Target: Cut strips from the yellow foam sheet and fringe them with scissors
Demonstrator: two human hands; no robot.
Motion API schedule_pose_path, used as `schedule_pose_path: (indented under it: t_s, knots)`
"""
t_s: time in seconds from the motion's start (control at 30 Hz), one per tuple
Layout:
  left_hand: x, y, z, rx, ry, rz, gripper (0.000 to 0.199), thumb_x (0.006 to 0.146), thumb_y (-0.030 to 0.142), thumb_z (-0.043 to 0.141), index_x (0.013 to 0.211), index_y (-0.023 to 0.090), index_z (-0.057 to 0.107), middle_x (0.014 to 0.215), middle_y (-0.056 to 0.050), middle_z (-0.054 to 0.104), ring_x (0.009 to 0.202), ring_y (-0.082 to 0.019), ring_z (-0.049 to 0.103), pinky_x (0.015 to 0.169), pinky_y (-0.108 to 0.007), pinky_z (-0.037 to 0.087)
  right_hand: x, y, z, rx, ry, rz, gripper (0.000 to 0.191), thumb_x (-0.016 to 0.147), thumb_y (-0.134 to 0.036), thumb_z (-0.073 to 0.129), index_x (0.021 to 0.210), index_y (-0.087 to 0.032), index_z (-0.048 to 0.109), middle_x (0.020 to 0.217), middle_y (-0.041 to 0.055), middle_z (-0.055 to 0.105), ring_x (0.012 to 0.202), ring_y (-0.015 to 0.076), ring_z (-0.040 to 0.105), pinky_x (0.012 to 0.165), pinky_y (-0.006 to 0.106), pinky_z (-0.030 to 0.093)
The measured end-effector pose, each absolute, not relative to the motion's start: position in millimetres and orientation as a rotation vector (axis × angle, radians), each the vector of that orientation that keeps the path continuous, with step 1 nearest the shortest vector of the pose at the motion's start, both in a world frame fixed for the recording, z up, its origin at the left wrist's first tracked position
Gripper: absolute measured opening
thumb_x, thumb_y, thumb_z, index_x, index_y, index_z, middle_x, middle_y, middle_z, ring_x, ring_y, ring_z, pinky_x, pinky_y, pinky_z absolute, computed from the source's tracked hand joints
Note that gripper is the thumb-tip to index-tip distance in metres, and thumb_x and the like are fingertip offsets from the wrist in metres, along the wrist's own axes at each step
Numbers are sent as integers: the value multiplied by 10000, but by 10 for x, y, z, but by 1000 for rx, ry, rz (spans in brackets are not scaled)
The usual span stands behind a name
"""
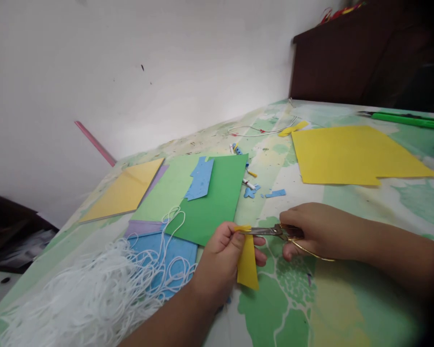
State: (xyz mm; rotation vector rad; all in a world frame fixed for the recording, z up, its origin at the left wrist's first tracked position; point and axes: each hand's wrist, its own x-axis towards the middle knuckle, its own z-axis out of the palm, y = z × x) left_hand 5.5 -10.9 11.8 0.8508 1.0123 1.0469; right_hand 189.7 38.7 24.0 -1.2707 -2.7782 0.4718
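My left hand (220, 258) pinches a narrow yellow paper strip (248, 270), which hangs down over the table between thumb and fingers. In my right hand (318, 229) is a pair of scissors (271, 232), their metal blades pointing left. The blades lie at the strip's upper part, close to my left thumb; whether they are fully closed on the paper I cannot make out. Beyond the hands, a blue paper offcut (202, 179) rests on green sheets (220, 207). To the right lies a large yellow sheet (347, 156) with a notch cut from its near edge.
A tangled heap of white cord (83, 289) covers the left front, partly over a blue sheet (184, 246). Small blue scraps (276, 193) lie mid-table. A green utility knife (408, 120) is at the far right, and an orange-yellow pad (126, 188) at the left near the wall.
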Motion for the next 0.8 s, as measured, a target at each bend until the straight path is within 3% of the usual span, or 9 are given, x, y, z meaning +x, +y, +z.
schedule_pose_path:
  t_s: [0.8]
  knots:
    - [52,-123,88,873,991,1100,96,761,256,438,707,179,422,666,8,644,501,-89,579,455,-188,431,1886,388,206,-1242,-2747,431,345,632,-526,504,590,-188,449,544,-9,516,485,124,420,414,204,224]
